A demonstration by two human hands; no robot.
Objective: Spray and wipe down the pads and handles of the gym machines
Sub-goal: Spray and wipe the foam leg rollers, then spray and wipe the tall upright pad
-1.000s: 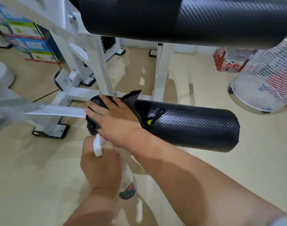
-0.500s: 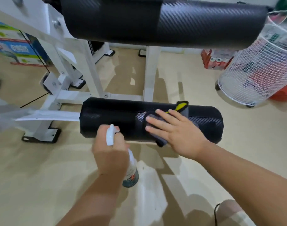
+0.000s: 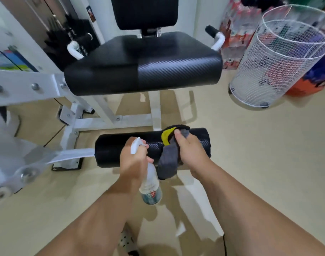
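Grips grey-and-yellow cloth (image 3: 170, 159) in right hand (image 3: 190, 154) at 3 o'clock end of black textured cylindrical pad (image 3: 111, 150) lying 9-to-3; clutches clear plastic spray bottle (image 3: 151, 183) in left hand (image 3: 134, 161) just beside, at 9 o'clock.

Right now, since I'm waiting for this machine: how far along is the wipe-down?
Done: no pad shows it plainly. In hand: the right hand grips the grey cloth against the lower roller pad; the left hand holds the spray bottle beside it. Left, likely: the seat pad, backrest and both white handles.
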